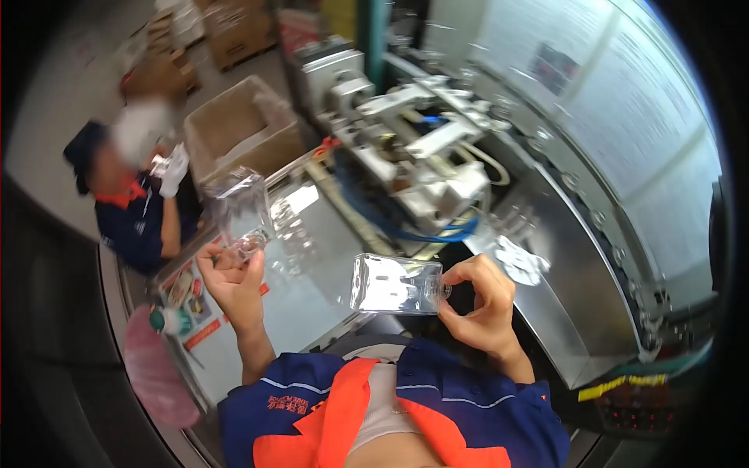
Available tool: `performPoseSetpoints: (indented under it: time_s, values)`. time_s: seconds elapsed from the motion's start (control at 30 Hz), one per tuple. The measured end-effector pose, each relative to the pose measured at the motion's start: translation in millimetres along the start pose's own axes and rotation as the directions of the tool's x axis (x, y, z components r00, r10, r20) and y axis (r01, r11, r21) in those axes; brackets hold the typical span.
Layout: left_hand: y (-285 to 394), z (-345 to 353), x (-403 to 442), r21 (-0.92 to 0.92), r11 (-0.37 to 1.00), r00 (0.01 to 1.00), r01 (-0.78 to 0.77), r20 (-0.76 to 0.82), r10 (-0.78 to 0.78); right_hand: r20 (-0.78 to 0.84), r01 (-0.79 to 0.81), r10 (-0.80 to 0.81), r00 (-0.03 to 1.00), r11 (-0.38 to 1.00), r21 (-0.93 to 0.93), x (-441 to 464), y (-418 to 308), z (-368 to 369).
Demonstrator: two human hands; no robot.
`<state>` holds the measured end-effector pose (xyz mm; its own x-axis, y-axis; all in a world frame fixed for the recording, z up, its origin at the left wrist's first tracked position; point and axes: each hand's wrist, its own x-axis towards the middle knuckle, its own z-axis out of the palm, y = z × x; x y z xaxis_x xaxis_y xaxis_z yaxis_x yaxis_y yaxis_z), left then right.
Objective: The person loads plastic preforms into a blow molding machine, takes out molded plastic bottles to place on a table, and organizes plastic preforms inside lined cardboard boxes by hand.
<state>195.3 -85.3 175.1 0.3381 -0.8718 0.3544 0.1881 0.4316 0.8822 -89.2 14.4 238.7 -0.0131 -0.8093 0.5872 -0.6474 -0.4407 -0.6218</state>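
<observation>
My left hand (232, 282) is closed around the neck of a clear plastic bottle (238, 204), whose square body points up and away from me. In my right hand (481, 304) is another clear bottle (396, 285), pinched at its neck between thumb and fingers. This one lies sideways in the air, its base toward the left and bright reflections on its flat face. The two bottles are apart, both held above a grey work table (312, 269). More clear bottles (295, 234) appear on the table just right of the left bottle, blurred.
Beyond the table stands a metal machine (421, 148) with blue hoses. A steel chute (558, 288) runs along the right, with a white glove (521, 261) on it. A lined cardboard box (242, 129) and a co-worker (129, 195) wearing white gloves are at left. A green-capped bottle (168, 320) sits at the table edge.
</observation>
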Motion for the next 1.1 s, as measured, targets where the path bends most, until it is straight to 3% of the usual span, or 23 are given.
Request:
performPoseSetpoints:
  time_s: [0.07,0.17,0.23,0.3,0.4,0.47,0.6,0.67,0.8,0.83,0.97,1.1]
  values:
    - [-15.3,-52.3,-2.5,0.11,0.993,0.997,0.045,-0.06,-0.039,0.046,0.035,-0.034,0.998,0.999,-0.008,9.3,-6.5,35.6]
    - [-41.0,-131.0,-12.1,0.424,0.895,0.989,0.138,-0.109,-0.1,0.136,0.026,-0.027,0.99,1.0,0.006,23.8,-20.4,93.3]
    - [-46.3,-170.6,-10.8,0.645,0.741,0.982,0.189,-0.142,-0.127,0.203,0.032,-0.038,0.978,0.999,0.036,32.5,-23.6,140.5]
    - [-51.5,-194.4,-2.2,0.836,0.515,0.982,0.188,-0.142,-0.128,0.397,-0.05,0.007,0.918,0.994,0.098,30.7,-12.8,191.7]
    - [-114.7,-244.8,12.7,0.879,0.475,0.993,0.036,0.023,-0.117,0.583,-0.139,0.023,0.812,0.978,0.155,21.3,16.2,281.2]
    - [-154.6,-259.4,29.5,0.889,0.453,0.987,-0.069,0.127,-0.1,0.554,0.033,-0.083,0.828,0.995,0.099,22.6,36.6,346.9]
    - [-187.5,-251.0,80.7,0.867,0.482,0.984,-0.127,0.172,-0.05,0.47,0.102,-0.121,0.874,0.993,0.066,71.6,54.7,435.1]
    - [-207.4,-242.6,102.6,0.859,0.479,0.973,-0.181,0.228,-0.042,0.569,0.096,-0.036,0.822,0.993,-0.075,87.0,68.1,466.7]
    - [-231.5,-224.4,127.2,0.856,0.461,0.921,-0.235,0.347,-0.175,0.711,0.172,0.051,0.702,0.956,-0.238,85.5,99.0,510.0]
    - [-240.7,-221.7,129.1,0.841,0.45,0.911,-0.3,0.393,-0.127,0.71,0.145,0.07,0.701,0.96,-0.238,80.7,102.4,514.0]
    - [-257.8,-216.0,131.1,0.824,0.508,0.878,-0.251,0.414,-0.238,0.746,0.12,0.083,0.661,0.969,-0.214,71.7,110.6,517.5]
    - [-259.4,-211.4,133.7,0.791,0.564,0.891,-0.235,0.408,-0.2,0.753,0.072,0.059,0.655,0.988,-0.139,75.0,113.4,507.5]
